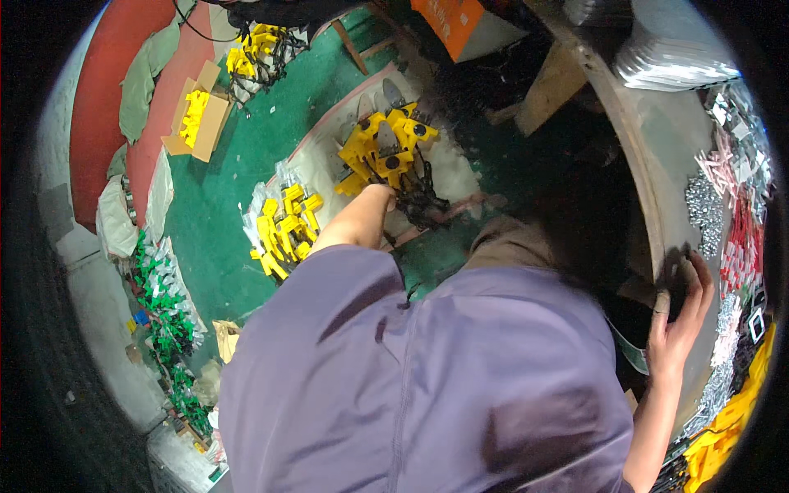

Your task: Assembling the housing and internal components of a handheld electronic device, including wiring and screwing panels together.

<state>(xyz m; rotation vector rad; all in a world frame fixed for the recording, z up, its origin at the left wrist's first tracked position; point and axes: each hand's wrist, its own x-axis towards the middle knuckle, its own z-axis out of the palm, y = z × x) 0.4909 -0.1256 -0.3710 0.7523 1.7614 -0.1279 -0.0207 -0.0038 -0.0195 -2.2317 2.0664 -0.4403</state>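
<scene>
Bent forward, I reach my left hand [380, 195] down to a heap of yellow plastic pieces with black parts [386, 152] on a pale sheet [456, 168] on the floor. Its fingers are hidden at the heap's near side, so any hold on a piece cannot be made out. Black handle-like or cord-like lengths [423, 201] lie beside that hand. Off to the right, my right hand [678, 320] rests at the edge of a worktable [649, 156], fingers apart and nothing in them.
Bagged yellow pieces [288, 226] lie left of my left arm. Farther back are an open carton [209, 115] of yellow parts and another yellow-black heap [255, 53]. Green-and-clear pieces [168, 312] line the left side. Small metal parts [705, 214] and red pieces [740, 255] cover the worktable's right.
</scene>
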